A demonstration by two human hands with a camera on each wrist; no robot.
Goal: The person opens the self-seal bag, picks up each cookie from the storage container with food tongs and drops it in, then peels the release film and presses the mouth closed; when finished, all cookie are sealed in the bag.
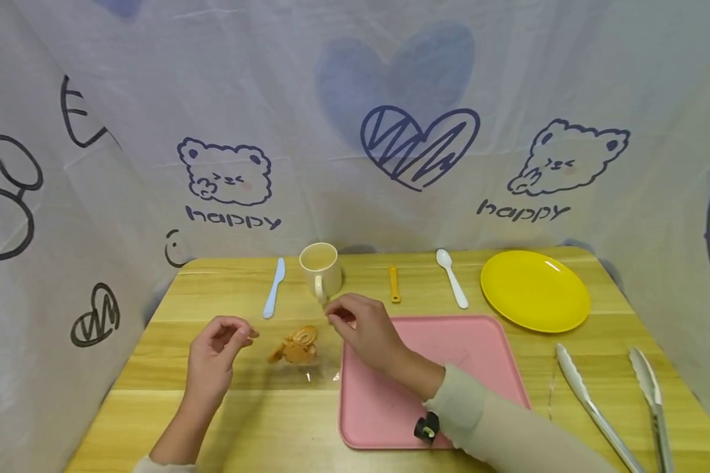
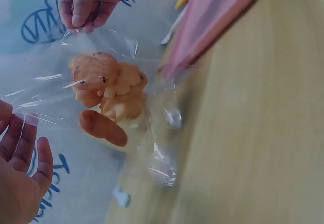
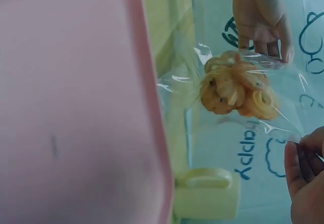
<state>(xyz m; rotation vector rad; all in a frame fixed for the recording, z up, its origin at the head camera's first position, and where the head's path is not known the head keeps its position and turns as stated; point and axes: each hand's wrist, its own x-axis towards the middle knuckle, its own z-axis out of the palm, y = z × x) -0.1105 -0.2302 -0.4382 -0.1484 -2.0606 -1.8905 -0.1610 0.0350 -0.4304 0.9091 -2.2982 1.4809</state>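
Note:
A clear plastic bag [image 2: 162, 155] hangs stretched between the two hands, with several golden-brown cookies [image 1: 298, 348] bunched inside it. My left hand [image 1: 213, 358] pinches one upper corner of the bag between thumb and fingertips. At the opposite corner, my right hand [image 1: 367, 332] does the same, its forearm crossing over the pink tray [image 1: 449, 328]. In the left wrist view, the cookies [image 2: 109, 89] show dark specks and one is a longer, browner piece. The right wrist view shows the cookies [image 3: 238, 89] below the left hand [image 3: 263, 21] and the film pulled taut.
Behind the hands stand a cream mug [image 1: 322, 272] and a light blue knife [image 1: 275, 289]. Further right lie a small yellow-orange handle [image 1: 394, 286], a white spoon [image 1: 452, 279] and a yellow plate [image 1: 535, 289]. Metal tongs [image 1: 597, 414] rest at the right. A printed curtain [image 1: 307, 98] borders the table.

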